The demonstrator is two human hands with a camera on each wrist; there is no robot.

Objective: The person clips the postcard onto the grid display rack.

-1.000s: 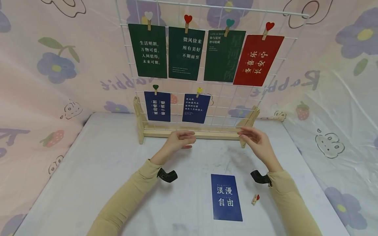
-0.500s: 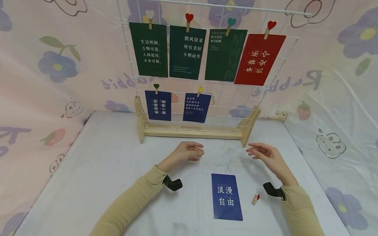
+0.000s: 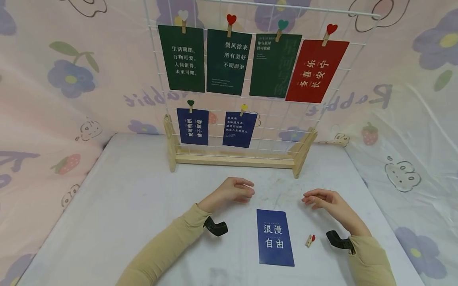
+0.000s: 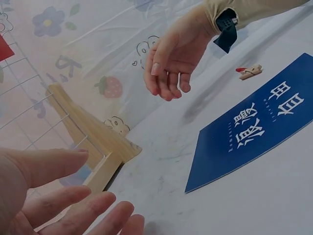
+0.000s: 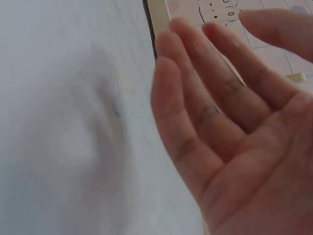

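Note:
A blue card with white characters [image 3: 275, 237] lies flat on the white table. To its right is a small wooden clothespin with a red heart [image 3: 310, 240]. My left hand [image 3: 232, 191] hovers past the card's far left corner, fingers relaxed and holding nothing. On the other side, my right hand [image 3: 330, 204] hangs beyond the clothespin, its fingers loosely bent with nothing in them. The left wrist view shows the blue card [image 4: 252, 122] and the clothespin [image 4: 250, 72] below the right hand [image 4: 173, 61]. In the right wrist view the palm of the right hand [image 5: 230, 117] is bare.
At the back stands a white wire grid [image 3: 282, 123] on a wooden base [image 3: 234, 161]. Heart clothespins hold three green cards [image 3: 229, 62], a red card [image 3: 317, 71] and two smaller blue cards [image 3: 239, 129] on it. Patterned cloth [image 3: 71, 115] hangs around the table.
Both hands have drawn back from the foot of the rack toward the near side, the two of them shifting rightward. The card and clothespin on the table stay put.

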